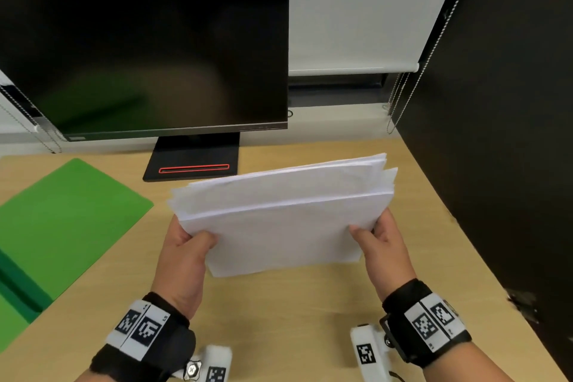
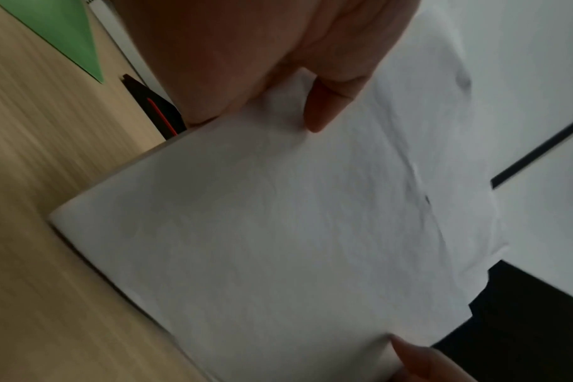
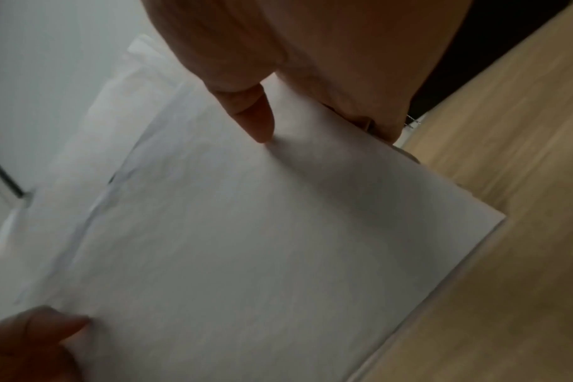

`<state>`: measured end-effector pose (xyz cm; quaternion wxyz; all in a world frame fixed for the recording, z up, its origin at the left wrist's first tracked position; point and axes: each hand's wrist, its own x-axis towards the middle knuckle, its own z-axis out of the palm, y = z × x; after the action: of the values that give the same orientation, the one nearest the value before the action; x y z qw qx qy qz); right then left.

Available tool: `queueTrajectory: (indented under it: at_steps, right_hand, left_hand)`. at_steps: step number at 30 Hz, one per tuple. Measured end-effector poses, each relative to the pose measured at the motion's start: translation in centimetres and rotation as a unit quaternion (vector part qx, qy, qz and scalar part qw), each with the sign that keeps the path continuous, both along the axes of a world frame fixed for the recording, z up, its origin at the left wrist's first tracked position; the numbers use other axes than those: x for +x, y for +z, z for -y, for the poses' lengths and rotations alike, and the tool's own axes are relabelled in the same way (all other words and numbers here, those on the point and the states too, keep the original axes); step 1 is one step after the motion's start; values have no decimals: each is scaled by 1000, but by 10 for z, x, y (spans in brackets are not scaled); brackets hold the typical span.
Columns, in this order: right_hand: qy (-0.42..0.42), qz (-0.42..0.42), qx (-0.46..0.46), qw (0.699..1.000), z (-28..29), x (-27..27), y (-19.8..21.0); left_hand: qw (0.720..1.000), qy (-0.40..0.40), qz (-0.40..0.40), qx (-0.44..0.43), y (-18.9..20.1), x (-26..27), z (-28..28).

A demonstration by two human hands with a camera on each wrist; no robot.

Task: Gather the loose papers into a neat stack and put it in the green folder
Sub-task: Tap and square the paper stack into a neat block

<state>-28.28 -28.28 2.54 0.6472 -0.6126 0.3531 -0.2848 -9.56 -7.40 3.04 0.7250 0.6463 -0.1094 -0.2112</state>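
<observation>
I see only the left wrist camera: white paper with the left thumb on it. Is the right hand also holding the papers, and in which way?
Observer: Yes. The right hand grips the right edge of the paper stack, thumb on the near face. The left hand does the same on the left edge.
Operator: Are the sheets aligned already?
Observer: Not fully. In the head view, several sheets stand higher at the far right corner.
Operator: Where does the green folder lie?
Observer: The green folder lies flat on the desk, to the left of the stack and apart from it.
</observation>
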Motion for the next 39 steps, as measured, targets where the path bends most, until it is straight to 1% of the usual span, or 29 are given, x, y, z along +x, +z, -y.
queueTrajectory:
  at_steps: [2, 4, 10, 17, 19, 23, 28, 30, 33, 34, 37, 39]
  right_hand:
    - [-14, 20, -28, 999, 1, -1, 5]
    - [-10, 31, -36, 999, 2, 1, 8]
    - [-4, 49, -55, 997, 1, 1, 10]
    - [-9, 62, -77, 995, 2, 4, 15]
    - [-7, 58, -94, 994, 1, 3, 15]
    - [-15, 46, -137, 989, -4, 2, 20]
    - [-24, 29, -213, 976, -5, 2, 18]
    - [-41, 29, -262, 964, -7, 2, 22]
    - [-46, 6, -332, 942, -5, 4, 24]
    - [-49, 1, -343, 938, -3, 5, 23]
    - [-60, 14, -333, 941, -1, 4, 20]
    - [-53, 7, -337, 940, -1, 3, 20]
  left_hand:
    - [1000, 1, 6, -2, 2, 1, 1]
    - [1000, 8, 17, 2, 4, 0, 1]
    - [994, 1, 108, 9, 18, -2, 1]
    - [991, 10, 133, 10, 22, -5, -1]
    - [989, 11, 146, 8, 24, -6, 0]
    - [985, -2, 170, 32, 27, -8, 0]
    - [983, 14, 184, 26, 28, -10, 1]
    - [982, 14, 188, 28, 28, -12, 1]
    - [981, 25, 188, 28, 26, -12, -1]
    - [981, 26, 191, 33, 26, -13, -1]
    - [975, 17, 214, 59, 26, -13, -4]
    - [971, 21, 226, 75, 23, -12, -6]
